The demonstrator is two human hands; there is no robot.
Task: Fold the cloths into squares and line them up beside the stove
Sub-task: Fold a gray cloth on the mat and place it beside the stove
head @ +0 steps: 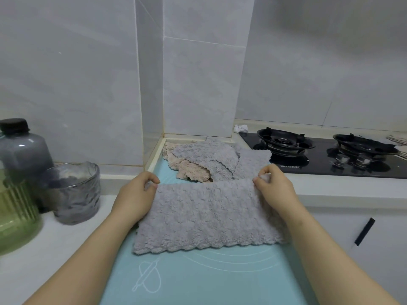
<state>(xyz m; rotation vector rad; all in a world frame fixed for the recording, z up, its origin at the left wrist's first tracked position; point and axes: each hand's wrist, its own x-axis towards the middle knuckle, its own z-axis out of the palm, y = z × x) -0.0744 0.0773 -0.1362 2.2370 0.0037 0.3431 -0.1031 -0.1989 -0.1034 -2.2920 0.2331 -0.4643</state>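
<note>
A fluffy grey cloth (207, 216) lies on the light blue mat (198, 278), doubled over into a wide rectangle with scalloped edges nearest me. My left hand (136, 194) pinches its far left corner. My right hand (275, 186) pinches its far right corner. Behind it sits a loose heap with another grey cloth (209, 157) draped over a pink cloth (191, 172). The black gas stove (326, 155) stands to the right of the heap.
On the left counter stand a ribbed green jar (15, 214), a grey bottle with a black cap (22, 146) and a textured glass cup (74, 192). A small white rag (241, 128) lies behind the stove. A tiled wall corner juts out behind the heap.
</note>
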